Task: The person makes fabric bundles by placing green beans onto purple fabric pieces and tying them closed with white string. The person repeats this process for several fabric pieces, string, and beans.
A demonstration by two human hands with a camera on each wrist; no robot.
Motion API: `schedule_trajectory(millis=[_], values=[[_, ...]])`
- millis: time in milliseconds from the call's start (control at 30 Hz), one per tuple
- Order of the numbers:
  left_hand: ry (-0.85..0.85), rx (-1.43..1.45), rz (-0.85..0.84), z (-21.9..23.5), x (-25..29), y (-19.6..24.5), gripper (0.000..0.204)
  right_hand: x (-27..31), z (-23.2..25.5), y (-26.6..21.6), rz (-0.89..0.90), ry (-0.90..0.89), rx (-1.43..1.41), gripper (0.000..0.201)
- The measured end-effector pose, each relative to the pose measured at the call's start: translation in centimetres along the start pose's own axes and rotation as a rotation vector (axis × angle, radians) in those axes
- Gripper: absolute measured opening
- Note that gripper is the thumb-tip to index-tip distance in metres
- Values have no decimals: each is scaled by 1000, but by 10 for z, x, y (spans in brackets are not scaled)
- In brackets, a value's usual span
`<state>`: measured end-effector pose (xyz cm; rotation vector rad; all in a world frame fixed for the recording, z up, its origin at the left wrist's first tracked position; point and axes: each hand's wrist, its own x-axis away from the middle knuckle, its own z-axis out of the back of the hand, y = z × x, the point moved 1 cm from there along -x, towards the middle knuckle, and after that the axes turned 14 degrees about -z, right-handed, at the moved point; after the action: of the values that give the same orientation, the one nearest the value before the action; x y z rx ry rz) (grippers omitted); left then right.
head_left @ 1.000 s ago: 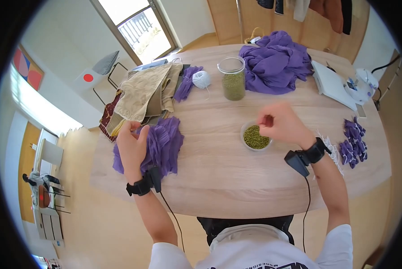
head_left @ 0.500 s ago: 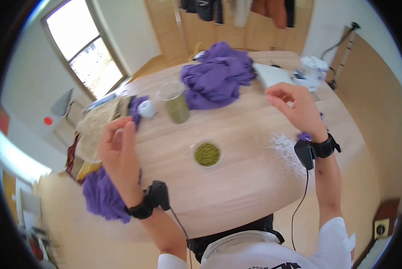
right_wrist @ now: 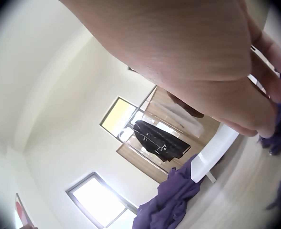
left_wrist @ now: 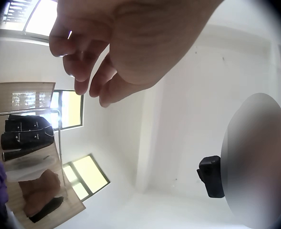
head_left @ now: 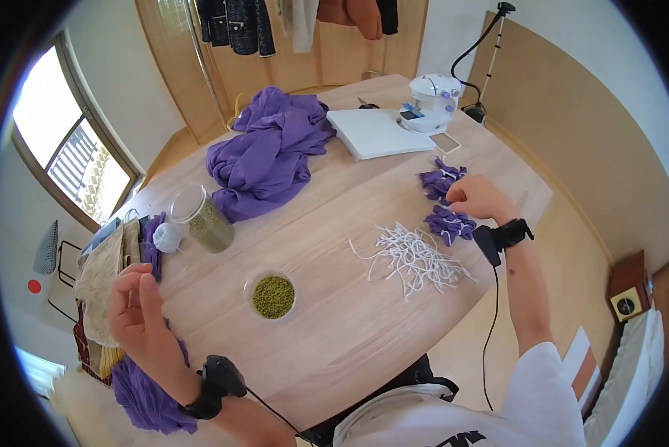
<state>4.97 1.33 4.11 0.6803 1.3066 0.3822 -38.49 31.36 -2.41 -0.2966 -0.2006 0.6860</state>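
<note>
My right hand (head_left: 485, 200) reaches over small purple cloth bundles (head_left: 450, 225) with white strings on them, at the table's right side. Its bent fingertips overlap the bundles in the head view; in the right wrist view the fingers (right_wrist: 262, 107) hang close to the purple cloth with nothing seen gripped. Raised near the left edge, my left hand (head_left: 146, 320) has loosely bent fingers and holds nothing. Below it lies a heap of thin purple cloth (head_left: 152, 395). A small clear bowl of green beans (head_left: 273, 297) stands between the hands.
White cut strings (head_left: 416, 257) lie left of the bundles. A clear jar of green beans (head_left: 209, 223), a white yarn ball (head_left: 166, 238) and folded beige cloth (head_left: 99, 268) sit left. Farther back are a large purple cloth (head_left: 267, 156), a white board (head_left: 379, 132) and a sewing machine (head_left: 431, 103).
My right hand has left the bowl of beans and moved right to the purple bundles. My left hand has lifted off the purple cloth heap. The head view has turned to the right.
</note>
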Motion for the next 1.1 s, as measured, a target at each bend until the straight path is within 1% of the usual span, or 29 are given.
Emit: schedule_trajectory(millis=[67,167,267,367,467,567,600,667,767,867,967,1067,1100], values=[[-16,-21,17,1,-1,0,6,4,-4,-1,-30,-15,6,18],[-26,-28,11,2,-1,-3,6,0,-23,13,55,39,63,17],[-22,-38,-5,-1,0,-5,6,-8,-41,27,43,98,75,15],[-25,-30,-1,0,0,-4,5,-13,-48,31,77,25,69,13],[-34,-10,-6,0,0,-4,4,-9,-46,28,54,114,82,12],[-34,15,-18,-2,0,-4,4,-5,-34,21,-37,122,-121,10],[-32,23,-22,-4,0,-5,3,-2,-29,18,-31,169,-179,11],[-35,28,-23,-8,0,-5,3,3,-18,8,-16,262,-296,11],[-59,46,-36,-14,1,-5,3,2,-8,-5,-27,331,-417,14],[-98,67,-28,-24,1,-2,3,0,-5,-26,27,375,-506,12],[-170,45,-3,-34,4,5,2,9,2,-71,41,331,-650,12],[-243,67,18,-49,7,14,5,16,2,-119,154,232,-745,12],[-267,76,27,-55,8,17,6,21,3,-138,150,188,-745,13]])
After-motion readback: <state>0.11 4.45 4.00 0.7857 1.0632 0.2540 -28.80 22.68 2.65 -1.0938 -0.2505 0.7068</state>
